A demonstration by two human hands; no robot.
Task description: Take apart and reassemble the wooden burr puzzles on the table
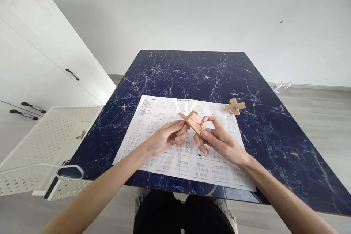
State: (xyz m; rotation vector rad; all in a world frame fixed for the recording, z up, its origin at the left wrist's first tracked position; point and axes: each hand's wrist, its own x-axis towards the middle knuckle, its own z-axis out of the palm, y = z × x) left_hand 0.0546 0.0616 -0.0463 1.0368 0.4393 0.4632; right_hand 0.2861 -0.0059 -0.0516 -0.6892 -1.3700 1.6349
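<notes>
Above the printed sheet, several notched wooden puzzle pieces are held together between my two hands. My left hand pinches the pieces on their left side, where slim ends stick out. On the right, my right hand grips the end of a thicker bar with a notch in its face, thumb on top. How the pieces fit together is partly hidden by my fingers. Under both hands lies a large white instruction sheet printed with small diagrams.
An assembled wooden cross-shaped puzzle rests at the sheet's upper right corner on the dark blue marbled table. Left of the table stands a white perforated cart with a small wooden piece in it. Clear bottles are by the wall.
</notes>
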